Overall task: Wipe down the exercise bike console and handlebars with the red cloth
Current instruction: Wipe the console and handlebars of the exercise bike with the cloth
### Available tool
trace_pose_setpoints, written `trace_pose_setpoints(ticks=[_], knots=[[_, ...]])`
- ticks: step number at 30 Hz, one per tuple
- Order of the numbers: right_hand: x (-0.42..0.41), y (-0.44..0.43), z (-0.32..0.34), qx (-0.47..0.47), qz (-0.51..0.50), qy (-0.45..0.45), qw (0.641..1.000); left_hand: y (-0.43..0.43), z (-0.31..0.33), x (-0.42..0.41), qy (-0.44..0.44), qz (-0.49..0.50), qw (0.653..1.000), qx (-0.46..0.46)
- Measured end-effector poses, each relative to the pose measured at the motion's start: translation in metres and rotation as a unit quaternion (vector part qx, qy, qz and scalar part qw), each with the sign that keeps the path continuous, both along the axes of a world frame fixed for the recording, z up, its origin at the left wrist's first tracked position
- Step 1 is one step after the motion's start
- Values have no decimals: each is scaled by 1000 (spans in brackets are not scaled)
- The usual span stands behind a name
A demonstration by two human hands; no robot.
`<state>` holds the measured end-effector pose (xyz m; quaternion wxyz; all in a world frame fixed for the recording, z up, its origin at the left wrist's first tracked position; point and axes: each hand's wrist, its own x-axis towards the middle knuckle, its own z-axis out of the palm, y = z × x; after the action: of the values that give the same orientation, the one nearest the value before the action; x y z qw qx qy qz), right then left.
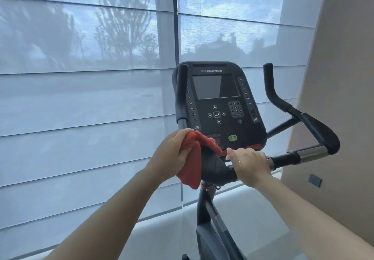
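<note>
Fingers (178,154) of the left hand (172,152) are curled tight round the bunched red cloth (192,164), pressing it against the base of the left upright grip (181,92), at the lower left corner of the console (218,106). The cloth hangs down beside the black hub. Fingers (249,154) of the right hand (251,164) wrap over the handlebars (315,130) on the horizontal bar just below the console, one fingertip raised. Below, the bike stem (205,209) drops away. Beyond hang sheer window blinds (81,98).
</note>
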<state>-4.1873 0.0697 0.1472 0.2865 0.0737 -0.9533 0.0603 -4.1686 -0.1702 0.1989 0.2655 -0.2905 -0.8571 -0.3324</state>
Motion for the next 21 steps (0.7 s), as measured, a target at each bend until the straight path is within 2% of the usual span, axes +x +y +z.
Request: trace_pose_setpoints(ticks=[4, 7, 11, 17, 21], knots=[[0, 2, -2, 4, -2, 12, 1000, -4, 12, -9, 34, 70, 994, 75], [1, 2, -2, 3, 0, 27, 1000, -4, 9, -16, 20, 113, 989, 99], [2, 3, -4, -4, -5, 31, 999, 14, -5, -25, -30, 79, 994, 68], [3, 1, -5, -7, -24, 36, 999, 22, 0, -51, -28, 55, 998, -32], [5, 0, -3, 0, -35, 11, 999, 21, 0, -49, -18, 69, 997, -28]])
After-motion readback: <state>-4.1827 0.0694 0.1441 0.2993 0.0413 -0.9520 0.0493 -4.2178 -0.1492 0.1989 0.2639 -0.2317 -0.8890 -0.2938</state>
